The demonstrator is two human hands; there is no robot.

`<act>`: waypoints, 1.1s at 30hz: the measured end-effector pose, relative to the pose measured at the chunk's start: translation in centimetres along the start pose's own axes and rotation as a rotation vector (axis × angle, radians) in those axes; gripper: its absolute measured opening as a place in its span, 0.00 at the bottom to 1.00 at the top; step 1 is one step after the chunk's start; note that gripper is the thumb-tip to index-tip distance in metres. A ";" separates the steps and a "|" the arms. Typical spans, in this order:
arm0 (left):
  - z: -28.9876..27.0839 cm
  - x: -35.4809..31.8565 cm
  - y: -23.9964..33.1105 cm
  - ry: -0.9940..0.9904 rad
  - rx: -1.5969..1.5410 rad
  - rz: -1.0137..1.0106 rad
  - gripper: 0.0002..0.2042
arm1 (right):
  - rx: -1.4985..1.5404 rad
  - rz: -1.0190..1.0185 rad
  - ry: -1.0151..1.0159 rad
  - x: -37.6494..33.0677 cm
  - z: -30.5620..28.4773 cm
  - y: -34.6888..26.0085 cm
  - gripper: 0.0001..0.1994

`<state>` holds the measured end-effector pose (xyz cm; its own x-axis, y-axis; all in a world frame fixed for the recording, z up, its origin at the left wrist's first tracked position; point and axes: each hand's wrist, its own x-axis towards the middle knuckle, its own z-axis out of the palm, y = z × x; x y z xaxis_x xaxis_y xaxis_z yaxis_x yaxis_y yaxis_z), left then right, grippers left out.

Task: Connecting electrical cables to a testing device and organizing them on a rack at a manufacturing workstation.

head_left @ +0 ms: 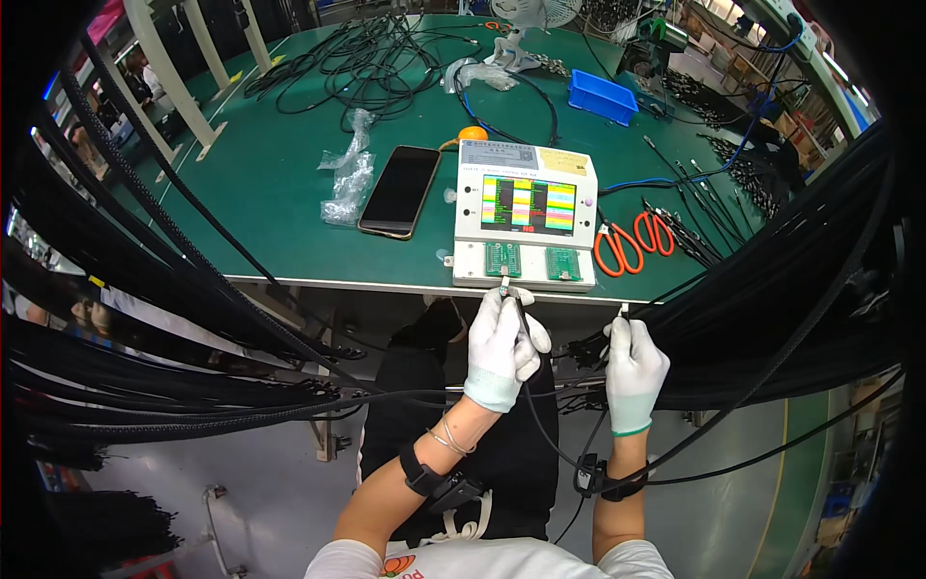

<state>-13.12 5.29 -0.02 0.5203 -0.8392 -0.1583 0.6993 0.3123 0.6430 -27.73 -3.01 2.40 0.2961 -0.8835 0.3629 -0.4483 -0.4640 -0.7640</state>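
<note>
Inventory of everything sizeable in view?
Table: one, green, centre
Tester: one, white, near edge
Circuit boards: two, green, tester front
Phone: one, black, left of tester
Plastic wrappers: two-plus, clear, left and back
Cable tangle: one, black, back left
Tray: one, blue, back right
Fan: one, white, far edge
Handles: several, orange, right of tester
Hanging cables: uncountable, black, both sides
Left hand: one, white-gloved, tester front, holding cable
Right hand: one, white-gloved, farther right, pinching white piece

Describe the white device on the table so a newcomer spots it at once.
Start from the big green table and go to its near edge, just beyond the person's left gloved hand. The white device sits between the dark phone and the orange scissor handles. Unlike those, it has a lit, multicoloured screen.
</note>
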 end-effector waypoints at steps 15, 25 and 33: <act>0.1 0.0 -0.3 0.005 -0.059 -0.015 0.11 | 0.016 -0.036 0.063 0.3 -1.1 -0.1 0.17; 0.3 0.2 0.0 -0.003 -0.149 -0.033 0.11 | 0.268 0.251 -0.165 0.4 -0.3 -0.5 0.20; -0.3 0.9 1.0 -0.080 -0.034 -0.041 0.13 | 0.389 0.330 -0.325 1.2 2.0 -1.0 0.21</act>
<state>-11.77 5.03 0.26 0.4510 -0.8840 -0.1230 0.7363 0.2907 0.6110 -25.19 -3.50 2.54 0.4640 -0.8837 -0.0616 -0.2372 -0.0570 -0.9698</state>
